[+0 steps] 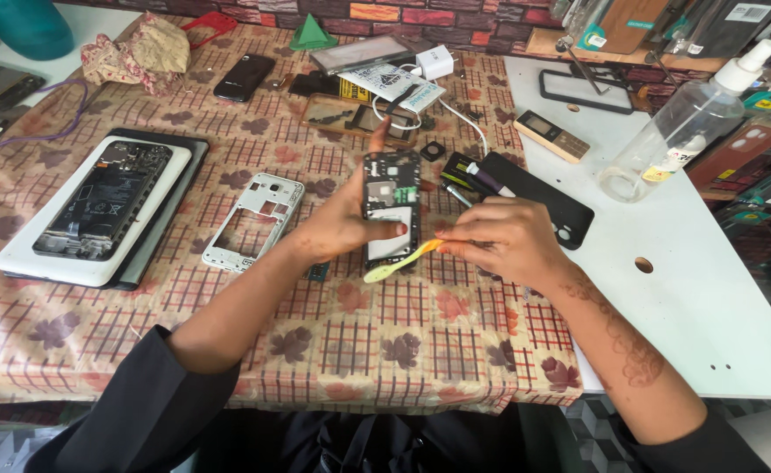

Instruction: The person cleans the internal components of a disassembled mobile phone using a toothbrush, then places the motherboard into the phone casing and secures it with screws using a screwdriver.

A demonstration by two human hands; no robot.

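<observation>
head view: white phone frame point(254, 221) lies just beside left hand point(337, 223).

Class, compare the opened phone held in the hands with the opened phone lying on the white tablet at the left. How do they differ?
The held phone is small, gripped upright by the left hand, while the right hand holds a yellow pry tool at its lower edge. The lying phone is larger, flat and untouched on the white tablet. Both have their backs off, showing dark insides.
</observation>
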